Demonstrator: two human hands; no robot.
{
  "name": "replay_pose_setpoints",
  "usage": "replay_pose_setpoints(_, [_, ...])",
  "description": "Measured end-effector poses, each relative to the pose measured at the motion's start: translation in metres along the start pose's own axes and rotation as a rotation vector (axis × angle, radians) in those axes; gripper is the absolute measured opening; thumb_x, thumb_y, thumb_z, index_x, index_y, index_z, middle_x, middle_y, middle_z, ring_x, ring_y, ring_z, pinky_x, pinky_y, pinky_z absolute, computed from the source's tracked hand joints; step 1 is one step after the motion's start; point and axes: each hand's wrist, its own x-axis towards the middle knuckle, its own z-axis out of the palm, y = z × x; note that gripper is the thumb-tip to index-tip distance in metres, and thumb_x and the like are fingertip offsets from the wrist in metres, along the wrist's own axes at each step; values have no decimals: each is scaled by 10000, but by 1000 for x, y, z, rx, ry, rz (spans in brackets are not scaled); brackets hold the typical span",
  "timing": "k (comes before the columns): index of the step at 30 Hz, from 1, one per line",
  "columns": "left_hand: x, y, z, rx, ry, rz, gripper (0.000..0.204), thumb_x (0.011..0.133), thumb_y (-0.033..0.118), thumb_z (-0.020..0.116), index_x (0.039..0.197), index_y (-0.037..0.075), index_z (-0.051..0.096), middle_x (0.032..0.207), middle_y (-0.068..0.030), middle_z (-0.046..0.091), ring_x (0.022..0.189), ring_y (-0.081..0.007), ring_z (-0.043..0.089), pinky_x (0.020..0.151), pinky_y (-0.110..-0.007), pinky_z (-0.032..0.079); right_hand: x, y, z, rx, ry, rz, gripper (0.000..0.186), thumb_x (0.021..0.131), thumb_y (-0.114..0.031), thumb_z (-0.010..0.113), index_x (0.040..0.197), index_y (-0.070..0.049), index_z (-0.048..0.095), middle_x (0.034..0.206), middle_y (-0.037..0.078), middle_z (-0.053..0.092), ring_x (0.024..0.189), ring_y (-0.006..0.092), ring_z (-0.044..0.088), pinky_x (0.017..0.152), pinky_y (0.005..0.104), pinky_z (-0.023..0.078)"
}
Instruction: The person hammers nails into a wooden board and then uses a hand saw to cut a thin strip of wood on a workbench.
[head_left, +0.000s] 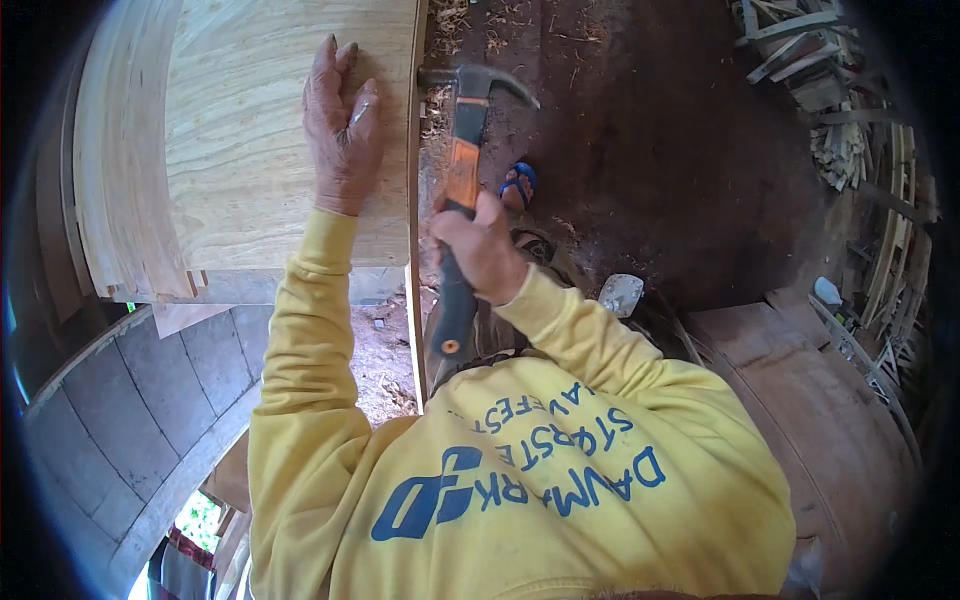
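Observation:
My left hand (342, 130) lies on a pale plywood panel (240, 150) near its right edge, fingers stretched out. A small whitish streak shows by its thumb; I cannot make out what it is. In my right hand (485, 245) is a claw hammer (466, 150) with a dark head and an orange and black handle. Its striking face is at the thin strip (415, 200) along the panel's right edge, while the claw points right. Whether face and edge touch is hard to tell.
Grey blocks (160, 370) form a low wall at the lower left. Wood shavings lie on the brown dirt floor (680, 150). A pile of scrap wood (840, 110) lines the right side, with brown boards (770, 370) nearer me. A foot in a blue sandal (518, 184) shows beside the hammer.

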Motion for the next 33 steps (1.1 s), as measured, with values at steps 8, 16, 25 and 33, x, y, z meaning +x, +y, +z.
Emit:
replay_pose_setpoints(8, [3, -2, 1, 94, 5, 61, 610, 908, 56, 620, 1485, 14, 428, 1339, -185, 629, 1205, -304, 583, 1054, -398, 440, 15, -9, 2, -29, 63, -105, 144, 828, -66, 623, 927, -3, 540, 682, 78, 597, 521, 170, 608, 491, 307, 514])
replay_pose_setpoints(16, [2, -5, 0, 110, 25, 52, 562, 917, 52, 595, 1461, 12, 457, 1287, -171, 655, 1190, -334, 570, 1069, -422, 415, 12, -13, 1, -47, 72, -45, 132, 814, -59, 630, 907, 1, 558, 698, 76, 610, 522, 174, 614, 493, 311, 517])
replay_pose_setpoints(25, [3, 4, 0, 399, -50, 174, 557, 910, 72, 591, 1453, 24, 480, 1421, -178, 559, 1326, -394, 489, 1130, -469, 366, -9, -22, -9, -90, -33, 92, 177, 877, -100, 600, 998, -8, 510, 750, 83, 606, 585, 166, 614, 544, 306, 527])
replay_pose_setpoints(33, [3, 25, 8, 979, -266, 24, 630, 1005, 451, 487, 1515, 85, 436, 1599, -175, 364, 1482, -410, 288, 1204, -558, 192, 29, -69, -23, -237, -40, 105, 151, 852, -131, 631, 944, -34, 561, 713, 43, 597, 569, 143, 603, 537, 309, 509])
